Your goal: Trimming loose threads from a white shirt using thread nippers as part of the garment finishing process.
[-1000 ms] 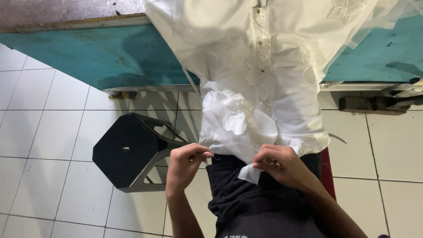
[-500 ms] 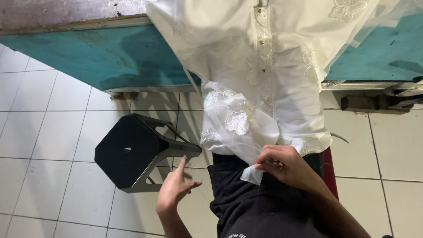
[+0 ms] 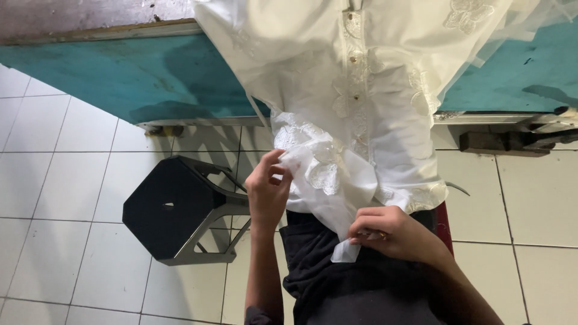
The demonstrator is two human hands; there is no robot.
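1. Head view: a white embroidered garment lies across a teal counter and hangs over its near edge, its long axis running from the counter top down toward the person's lap.
2. Head view: the left hand is raised at the left border of the hanging part, fingers curled and closed lightly on the lace-trimmed fabric edge.
3. Head view: the right hand sits lower and nearer the body, its fingers pinched shut on the lowest corner of the cloth, which pokes out just below the thumb.
4. Head view: the garment's loose end lies between the two hands; from the right fingers it runs up and to the left toward the left fingers, so the held stretch slants diagonally. The right hand is the nearer one to the hem's tip, the left nearer to the lace.
5. Head view: a black stool stands on the white tiled floor just left of the left forearm, apart from the cloth. The person's dark clothing fills the lower middle under the hanging fabric.
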